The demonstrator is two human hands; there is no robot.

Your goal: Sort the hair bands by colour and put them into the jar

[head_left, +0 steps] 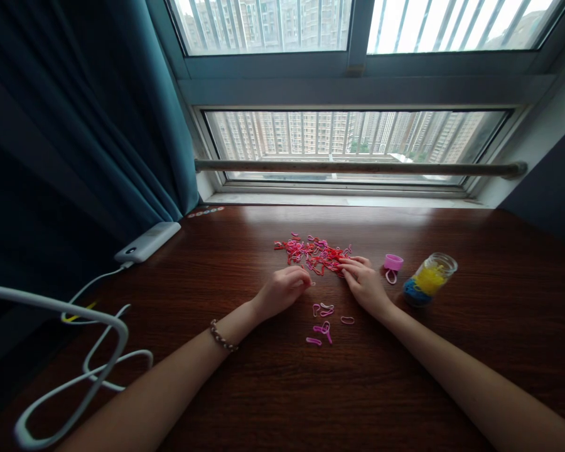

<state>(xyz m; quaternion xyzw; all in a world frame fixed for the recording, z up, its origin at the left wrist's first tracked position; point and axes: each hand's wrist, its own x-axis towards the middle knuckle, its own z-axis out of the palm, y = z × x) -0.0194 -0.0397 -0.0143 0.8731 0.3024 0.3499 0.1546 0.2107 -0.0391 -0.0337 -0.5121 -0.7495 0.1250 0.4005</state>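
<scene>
A loose pile of small pink and red rubber bands (306, 251) lies on the dark wooden table. My left hand (282, 292) is closed in a pinch at the near left of the pile, and a pale pink rubber band (312, 284) peeks out at its fingertips. With fingers stretched out, my right hand (365, 285) touches the pile's right side. Between my wrists, nearer to me, several pink and purple rubber bands (327, 311) lie apart from the pile. A braided bracelet (223, 337) circles my left wrist.
Right of my right hand are a pink ring-like piece (393, 262) and a glass jar (430, 279) holding yellow and blue bands. On the left, a white power bank (148, 242) joins a looping white cable (117, 326) beside a blue curtain (136, 125). A barred window (353, 135) stands behind.
</scene>
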